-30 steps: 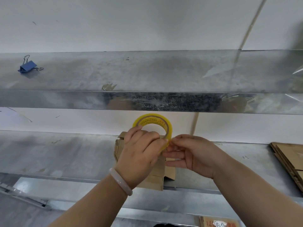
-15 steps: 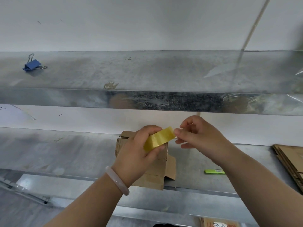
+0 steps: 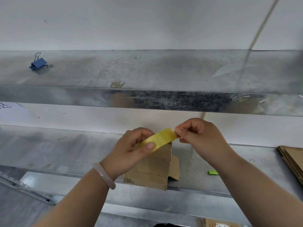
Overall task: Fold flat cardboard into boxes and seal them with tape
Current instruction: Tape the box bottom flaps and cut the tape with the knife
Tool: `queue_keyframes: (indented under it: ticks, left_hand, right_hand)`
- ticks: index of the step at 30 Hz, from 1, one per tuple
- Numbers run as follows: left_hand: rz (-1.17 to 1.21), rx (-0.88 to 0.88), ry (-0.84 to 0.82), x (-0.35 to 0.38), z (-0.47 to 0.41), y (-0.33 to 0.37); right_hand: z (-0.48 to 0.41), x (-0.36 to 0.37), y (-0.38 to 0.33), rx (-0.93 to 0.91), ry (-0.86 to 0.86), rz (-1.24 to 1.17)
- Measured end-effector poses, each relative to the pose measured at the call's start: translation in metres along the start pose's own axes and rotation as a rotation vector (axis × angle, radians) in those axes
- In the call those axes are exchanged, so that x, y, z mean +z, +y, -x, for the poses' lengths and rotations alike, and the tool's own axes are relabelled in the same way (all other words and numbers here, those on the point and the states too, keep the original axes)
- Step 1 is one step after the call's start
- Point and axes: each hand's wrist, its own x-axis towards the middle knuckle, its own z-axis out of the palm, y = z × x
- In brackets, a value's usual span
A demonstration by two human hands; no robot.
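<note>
My left hand [image 3: 129,151] grips a yellow roll of tape [image 3: 159,139], held edge-on above a small folded cardboard box [image 3: 154,169]. The box stands on the metal shelf [image 3: 65,148] near its front edge, with one flap sticking out at its lower right. My right hand [image 3: 196,136] pinches the clear free end of the tape at the roll's right side, thumb and forefinger together. A pale bangle sits on my left wrist.
A stack of flat cardboard [image 3: 293,161] lies at the right end of the shelf. A small green object [image 3: 213,172] lies on the shelf right of the box. A blue binder clip [image 3: 39,63] rests on the upper shelf at far left. More cardboard [image 3: 219,223] shows at the bottom edge.
The tape roll turned from facing me as a ring to lying edge-on. My right hand rose from beside the roll and now pinches the tape's end at its right.
</note>
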Motion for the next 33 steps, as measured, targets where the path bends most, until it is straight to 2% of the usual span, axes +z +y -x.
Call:
queue_keyframes:
  ticks: [3,6,10,12,15,20,24,26,30,33]
  left_hand:
    - [-0.021,-0.034,-0.03,-0.013,0.005,-0.008]
    - [-0.024,-0.001,0.066,-0.028,0.004,-0.009]
    - [0.153,0.014,0.144,-0.052,-0.001,-0.01]
    - [0.285,-0.007,0.118,-0.059,0.0,-0.016]
    - [0.292,-0.037,0.03,-0.056,0.004,-0.025]
    - [0.233,-0.022,-0.052,-0.055,0.006,-0.026]
    - [-0.244,0.265,-0.05,-0.046,0.005,-0.03]
    - [-0.385,0.358,-0.059,-0.033,0.008,-0.033]
    - [-0.448,0.299,-0.125,0.001,0.016,-0.039]
    - [-0.372,0.228,-0.238,0.021,0.017,-0.036]
  right_hand:
    - [-0.001,0.006,-0.007,0.079,-0.011,-0.23]
    - [-0.001,0.012,-0.014,0.156,-0.032,-0.397]
    - [-0.004,0.01,-0.016,0.284,0.012,-0.618]
    - [-0.003,0.009,-0.016,0.317,0.006,-0.679]
    - [-0.002,0.009,-0.015,0.339,0.002,-0.706]
    - [-0.004,0.002,-0.016,0.298,0.029,-0.612]
    - [-0.006,-0.001,-0.025,0.161,0.077,-0.431]
    - [-0.006,-0.002,-0.033,0.074,0.09,-0.369]
    - [0.001,-0.008,-0.048,0.042,0.013,-0.158]
    - [0.009,-0.017,-0.055,0.005,-0.08,-0.084]
